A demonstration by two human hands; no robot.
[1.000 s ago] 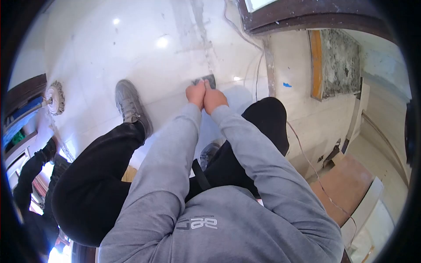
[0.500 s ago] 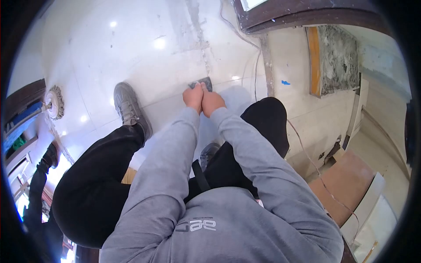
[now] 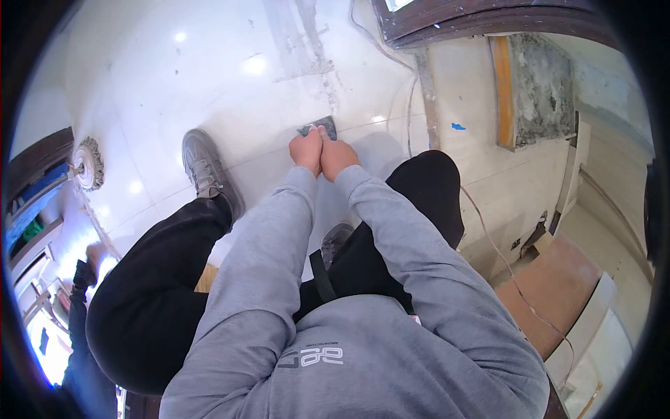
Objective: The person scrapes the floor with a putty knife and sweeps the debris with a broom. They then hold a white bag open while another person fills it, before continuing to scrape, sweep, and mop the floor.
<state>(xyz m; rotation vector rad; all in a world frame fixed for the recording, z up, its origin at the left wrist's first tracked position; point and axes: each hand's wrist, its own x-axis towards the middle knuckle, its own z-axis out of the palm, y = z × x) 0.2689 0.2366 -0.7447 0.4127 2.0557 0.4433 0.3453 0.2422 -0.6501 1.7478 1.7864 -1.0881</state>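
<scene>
Person's down in a crouch on the white glossy tile floor [image 3: 209, 77], both arms out front. Left hand [image 3: 306, 150] and right hand [image 3: 338, 157] are side by side, knuckles touching, fingers curled down. Both are clamped on the near part of a small flat grey rubbing block [image 3: 319, 128]. Thumbs are hidden, so can't tell the exact grip underneath.

The block lies flat on the floor, right on a thin tile joint that runs across the view. It's roughly mid-floor, nearer the far edge by the dark wooden door frame [image 3: 474, 24]. Only its far part peeks out past the fingertips.

Its long axis looks to run approx. left-right, tilted a touch, close to the joint's own line. The free long edge faces away from the person, twd the grey smeared strip of old grout [image 3: 307, 42]. It's foreshortened, so that's a best read.

Step in hand, I'd judge: pressing and rubbing the block along that joint w/ two-handed weight. Next stroke prob. calls for even downward pressure and the block kept flat, no corner digging into the gloss.

Grey sneaker [image 3: 202, 167] is planted well left of the hands. A thin pale cable [image 3: 409, 105] trails just right of the block, not touching.
</scene>
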